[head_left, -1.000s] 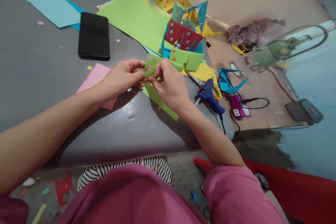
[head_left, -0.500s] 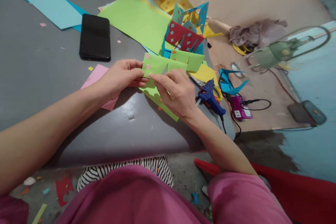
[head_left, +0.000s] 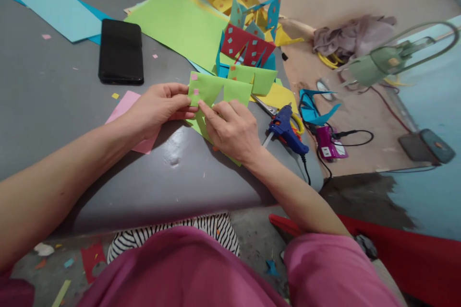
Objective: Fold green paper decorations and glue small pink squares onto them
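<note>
My left hand [head_left: 169,103] pinches the left edge of a folded light-green paper cut-out [head_left: 237,91] with a V-shaped notch and small pink squares [head_left: 195,77]. My right hand [head_left: 234,127] is closed, its index fingertip pressed on the cut-out's lower left. Anything under that fingertip is hidden, and so is the thumb. Partly under the right hand lies another green paper strip [head_left: 198,127]. Just behind stands a second green folded piece [head_left: 264,79] with orange squares. Pink paper [head_left: 124,105] lies beneath my left wrist.
A blue glue gun [head_left: 288,129] rests over scissors [head_left: 264,104] at the right. Behind stand a red folded cut-out [head_left: 248,45] and several yellow and blue ones. A black phone [head_left: 121,53], green sheets [head_left: 180,24] and light-blue paper [head_left: 54,5] lie on the grey table [head_left: 144,192].
The view has shifted slightly, so table items appear a little further left. Both hands stay on the green cut-out, the right fingertip still at its lower left.
</note>
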`<state>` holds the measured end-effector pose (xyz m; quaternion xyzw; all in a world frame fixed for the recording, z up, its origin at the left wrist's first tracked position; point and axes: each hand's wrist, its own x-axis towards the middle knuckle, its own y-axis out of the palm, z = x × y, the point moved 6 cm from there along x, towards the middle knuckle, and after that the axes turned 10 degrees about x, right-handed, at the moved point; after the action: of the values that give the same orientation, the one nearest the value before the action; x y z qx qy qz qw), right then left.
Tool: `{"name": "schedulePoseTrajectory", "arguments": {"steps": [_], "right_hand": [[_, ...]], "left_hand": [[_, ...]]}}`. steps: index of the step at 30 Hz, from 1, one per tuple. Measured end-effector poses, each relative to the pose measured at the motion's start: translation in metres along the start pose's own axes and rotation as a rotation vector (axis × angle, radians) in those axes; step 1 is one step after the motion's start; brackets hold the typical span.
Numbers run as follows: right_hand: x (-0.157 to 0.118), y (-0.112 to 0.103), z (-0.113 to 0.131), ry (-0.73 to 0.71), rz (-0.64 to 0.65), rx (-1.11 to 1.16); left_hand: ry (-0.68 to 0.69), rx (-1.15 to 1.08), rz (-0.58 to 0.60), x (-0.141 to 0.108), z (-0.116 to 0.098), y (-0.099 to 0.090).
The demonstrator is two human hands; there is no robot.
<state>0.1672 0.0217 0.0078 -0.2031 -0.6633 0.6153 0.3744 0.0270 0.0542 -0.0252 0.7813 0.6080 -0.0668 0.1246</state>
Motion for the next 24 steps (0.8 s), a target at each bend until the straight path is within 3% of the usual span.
{"name": "schedulePoseTrajectory", "arguments": {"steps": [9,16,24], "right_hand": [[0.001,0.0,0.002,0.032,-0.013,0.137],[-0.004,-0.024,-0.033,0.138,-0.385,0.451],[-0.005,-0.019,-0.036,0.133,-0.285,0.774]], "left_hand": [[0.0,0.007,-0.004,-0.001,-0.003,0.001],[0.033,-0.002,-0.131,-0.001,-0.009,-0.01],[-0.027,0.163,-0.122,-0.002,-0.01,-0.013]]}}
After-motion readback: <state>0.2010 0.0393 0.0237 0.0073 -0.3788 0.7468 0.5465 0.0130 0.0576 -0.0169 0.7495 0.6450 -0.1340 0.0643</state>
